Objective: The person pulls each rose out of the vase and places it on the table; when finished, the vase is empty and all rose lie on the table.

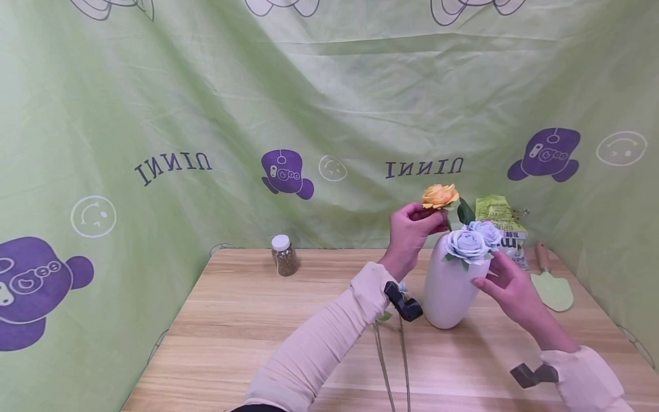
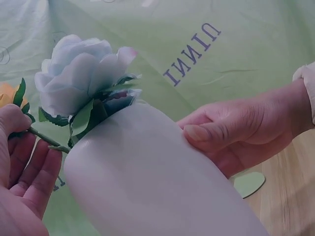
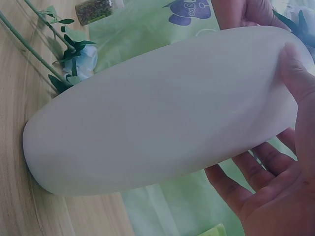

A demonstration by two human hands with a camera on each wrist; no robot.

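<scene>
A tall white vase (image 1: 449,289) stands on the table with two pale blue roses (image 1: 467,245) over its rim. My left hand (image 1: 416,229) pinches an orange rose (image 1: 440,196) just below its bloom, and the stem runs down to the vase mouth. On the other side, my right hand (image 1: 515,283) holds the upper part of the vase, thumb on the near side and fingers behind, as the right wrist view shows. More blue flowers (image 3: 84,61) with long green stems lie on the table beside the vase, partly hidden by my left forearm in the head view.
A small jar (image 1: 285,257) with a white lid and dark contents stands at the back left. Behind the vase is a green and white bag (image 1: 501,217). A trowel (image 1: 553,289) with a wooden handle lies at the right. A green printed cloth surrounds the wooden table (image 1: 226,332).
</scene>
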